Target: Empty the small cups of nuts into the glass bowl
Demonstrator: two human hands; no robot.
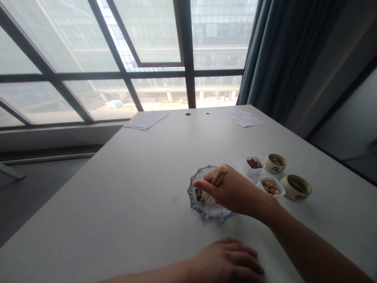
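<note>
My right hand [235, 192] is closed around a pair of wooden chopsticks [218, 179], held over a scalloped clear glass dish [194, 205]. The chopstick tips point down into the dish, beside some small dark brown pieces [198, 193]. Part of the dish is hidden behind the hand, and I cannot tell whether the tips grip a piece. Nearer to me, my left hand [228, 259] lies palm down on the white table with its fingers stretched out, holding nothing.
Right of the dish stand a white tub [249, 171] of dark brown pieces, another white tub [281, 192] of pale tan pieces, and two cream ceramic cups [275, 169] with dark markings. Papers [147, 120] lie at the table's far left, and a sheet [245, 118] lies far right.
</note>
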